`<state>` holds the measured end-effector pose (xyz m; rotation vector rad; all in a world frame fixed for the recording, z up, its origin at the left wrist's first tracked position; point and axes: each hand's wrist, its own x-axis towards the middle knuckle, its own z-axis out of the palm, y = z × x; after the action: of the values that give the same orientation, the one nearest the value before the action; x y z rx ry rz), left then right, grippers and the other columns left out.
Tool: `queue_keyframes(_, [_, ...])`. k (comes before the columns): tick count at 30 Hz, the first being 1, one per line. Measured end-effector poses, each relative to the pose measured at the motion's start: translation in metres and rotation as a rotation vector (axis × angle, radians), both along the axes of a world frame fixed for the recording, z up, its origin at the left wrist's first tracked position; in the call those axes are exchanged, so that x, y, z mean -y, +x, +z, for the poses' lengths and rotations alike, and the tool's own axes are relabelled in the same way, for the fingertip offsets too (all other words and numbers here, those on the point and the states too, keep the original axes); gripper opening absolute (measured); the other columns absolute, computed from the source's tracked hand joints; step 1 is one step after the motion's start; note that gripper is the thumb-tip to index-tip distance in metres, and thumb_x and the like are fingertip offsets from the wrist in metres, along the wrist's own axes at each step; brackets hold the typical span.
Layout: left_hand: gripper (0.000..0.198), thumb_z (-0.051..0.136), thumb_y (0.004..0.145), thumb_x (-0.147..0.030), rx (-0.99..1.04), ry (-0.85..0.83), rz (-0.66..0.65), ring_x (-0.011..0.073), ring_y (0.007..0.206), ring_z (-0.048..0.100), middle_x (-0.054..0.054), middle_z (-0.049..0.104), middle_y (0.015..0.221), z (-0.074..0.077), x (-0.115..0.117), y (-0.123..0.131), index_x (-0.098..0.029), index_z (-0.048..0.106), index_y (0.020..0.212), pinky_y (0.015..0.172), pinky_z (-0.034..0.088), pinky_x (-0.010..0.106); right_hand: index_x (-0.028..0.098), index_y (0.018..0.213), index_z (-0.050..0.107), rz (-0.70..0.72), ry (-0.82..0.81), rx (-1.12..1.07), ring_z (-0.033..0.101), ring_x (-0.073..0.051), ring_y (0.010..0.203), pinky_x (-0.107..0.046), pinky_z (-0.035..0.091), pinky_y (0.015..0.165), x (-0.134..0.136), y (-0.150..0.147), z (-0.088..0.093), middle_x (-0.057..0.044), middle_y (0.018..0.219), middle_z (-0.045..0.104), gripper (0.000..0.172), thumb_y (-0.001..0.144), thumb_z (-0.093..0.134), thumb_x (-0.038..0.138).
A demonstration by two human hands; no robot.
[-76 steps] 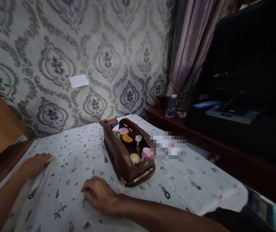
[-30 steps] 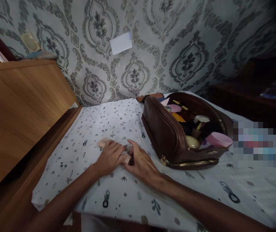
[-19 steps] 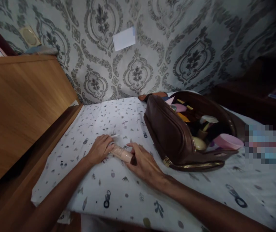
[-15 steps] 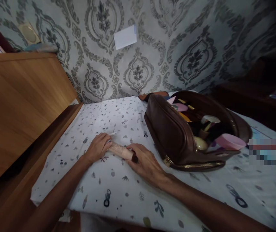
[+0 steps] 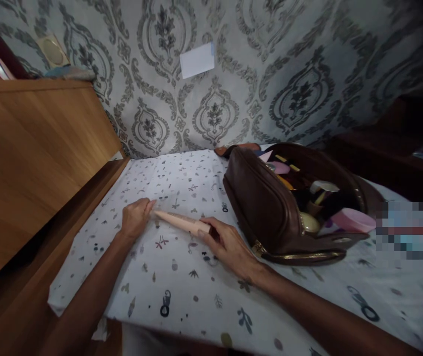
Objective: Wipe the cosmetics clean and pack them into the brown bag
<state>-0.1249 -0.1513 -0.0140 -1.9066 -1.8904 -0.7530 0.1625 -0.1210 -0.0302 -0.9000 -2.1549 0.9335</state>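
Note:
A beige squeeze tube [image 5: 181,222] with a dark cap lies nearly level above the patterned white cloth, its narrow flat end pointing left. My right hand [image 5: 226,242] grips it at the cap end, thumb on the near side and fingers on the far side. Just left of the flat end, my left hand [image 5: 136,217] is closed, thumb and finger pinched together. What that pinch holds, if anything, is too small and blurred to make out.
To the right, an unzipped brown bag [image 5: 263,202] holds several items, among them a pink cup-shaped thing [image 5: 355,220]. The white cloth [image 5: 181,173] reaches back to the patterned wall. A wooden panel [image 5: 40,133] stands on the left.
My left hand has moved left off the tube and closed into a pinch. The tube stays in my right hand, and more of its narrow end shows.

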Motion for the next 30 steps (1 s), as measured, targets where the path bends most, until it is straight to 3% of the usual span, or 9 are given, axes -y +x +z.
queue_keyframes(3, [0.043, 0.033, 0.103, -0.036, -0.007, 0.068, -0.022, 0.0158, 0.057, 0.048, 0.0, 0.051, 0.06, 0.013, 0.008, 0.021, -0.021, 0.049, 0.066, 0.058, 0.034, 0.029, 0.014, 0.11, 0.064, -0.005, -0.05, -0.05, 0.052, -0.016, 0.062, -0.028, 0.039, 0.06, 0.001, -0.001, 0.003, -0.001, 0.07, 0.059, 0.036, 0.092, 0.047, 0.04])
queue_keyframes(5, [0.039, 0.03, 0.103, -0.032, -0.03, 0.104, -0.156, 0.0171, 0.068, 0.056, 0.003, 0.059, 0.069, 0.016, 0.011, 0.048, -0.02, 0.056, 0.077, 0.066, 0.041, 0.029, 0.013, 0.105, 0.065, -0.005, -0.094, -0.089, 0.051, -0.016, 0.062, -0.027, 0.038, 0.06, 0.003, -0.002, 0.005, -0.001, 0.069, 0.058, 0.035, 0.091, 0.049, 0.041])
queue_keyframes(8, [0.028, 0.035, 0.103, -0.028, -0.189, 0.188, -0.489, 0.02, 0.083, 0.062, 0.007, 0.068, 0.085, 0.012, 0.011, 0.095, -0.016, 0.061, 0.102, 0.077, 0.046, 0.033, 0.013, 0.097, 0.066, -0.008, -0.14, -0.159, 0.049, -0.015, 0.064, -0.027, 0.037, 0.06, 0.005, -0.004, 0.002, -0.001, 0.07, 0.058, 0.032, 0.088, 0.051, 0.04])
queue_keyframes(12, [0.028, 0.035, 0.103, -0.027, -0.308, 0.265, -0.568, 0.0213, 0.077, 0.061, 0.007, 0.069, 0.083, -0.001, 0.002, 0.124, -0.013, 0.059, 0.104, 0.079, 0.044, 0.038, 0.015, 0.081, 0.064, -0.026, -0.19, -0.215, 0.046, -0.014, 0.061, -0.025, 0.034, 0.057, 0.001, -0.006, -0.006, 0.002, 0.063, 0.054, 0.02, 0.082, 0.057, 0.034])
queue_keyframes(18, [0.027, 0.039, 0.101, -0.025, -0.326, 0.196, -0.489, 0.0207, 0.067, 0.057, 0.002, 0.062, 0.07, -0.011, -0.009, 0.091, -0.019, 0.059, 0.084, 0.073, 0.041, 0.037, 0.015, 0.091, 0.07, -0.059, -0.282, -0.233, 0.051, -0.014, 0.064, -0.025, 0.037, 0.06, 0.003, -0.005, -0.005, 0.002, 0.066, 0.057, 0.025, 0.083, 0.061, 0.036])
queue_keyframes(23, [0.028, 0.041, 0.099, -0.026, -0.268, 0.154, -0.396, 0.0208, 0.067, 0.062, 0.003, 0.068, 0.072, -0.011, -0.014, 0.057, -0.019, 0.061, 0.082, 0.071, 0.043, 0.035, 0.014, 0.099, 0.069, -0.11, -0.511, -0.28, 0.052, -0.012, 0.058, -0.022, 0.038, 0.055, 0.003, -0.004, -0.002, 0.004, 0.064, 0.055, 0.025, 0.084, 0.062, 0.033])
queue_keyframes(27, [0.035, 0.041, 0.095, -0.036, -0.065, 0.107, -0.231, 0.0226, 0.066, 0.066, 0.005, 0.072, 0.072, -0.011, -0.015, 0.032, -0.021, 0.064, 0.074, 0.067, 0.046, 0.032, 0.015, 0.093, 0.067, -0.106, -0.607, -0.324, 0.05, -0.011, 0.056, -0.021, 0.035, 0.053, 0.001, -0.004, -0.002, 0.004, 0.06, 0.054, 0.024, 0.085, 0.062, 0.036])
queue_keyframes(30, [0.039, 0.042, 0.09, -0.044, 0.184, 0.044, -0.083, 0.021, 0.057, 0.063, 0.002, 0.065, 0.057, -0.007, -0.012, 0.02, -0.021, 0.061, 0.065, 0.058, 0.043, 0.029, 0.016, 0.088, 0.064, -0.084, -0.669, -0.36, 0.049, -0.011, 0.053, -0.021, 0.037, 0.053, 0.002, -0.006, -0.003, 0.004, 0.058, 0.055, 0.026, 0.085, 0.062, 0.042])
